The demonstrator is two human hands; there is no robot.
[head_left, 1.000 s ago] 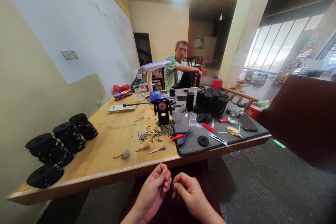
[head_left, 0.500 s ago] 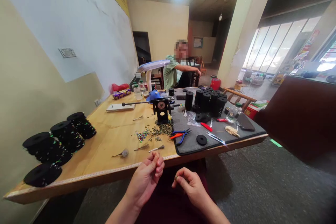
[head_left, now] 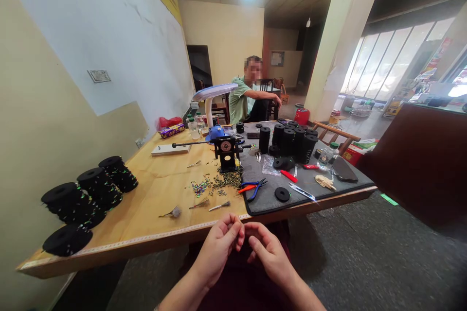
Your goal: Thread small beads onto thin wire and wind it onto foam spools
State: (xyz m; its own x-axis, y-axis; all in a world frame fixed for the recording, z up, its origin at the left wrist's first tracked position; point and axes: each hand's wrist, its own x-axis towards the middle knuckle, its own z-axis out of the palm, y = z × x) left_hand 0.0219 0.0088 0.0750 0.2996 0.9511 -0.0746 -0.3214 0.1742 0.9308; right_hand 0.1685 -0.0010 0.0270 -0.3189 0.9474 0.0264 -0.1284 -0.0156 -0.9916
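Observation:
My left hand and my right hand are held close together below the near edge of the wooden table, over my lap. On both hands the fingers curl into a pinch, fingertips almost touching each other. Whatever they pinch is too small to make out. On the table just beyond them lie small feathered pieces, a scatter of beads and blue-and-orange pliers.
Black spools stand at the table's left end, and a stack of black spools on the grey mat. A small black vise and a desk lamp are mid-table. A seated person is at the far end.
My hands had drawn apart half a second ago, the left one rising; now they have come back together, fingertips nearly meeting.

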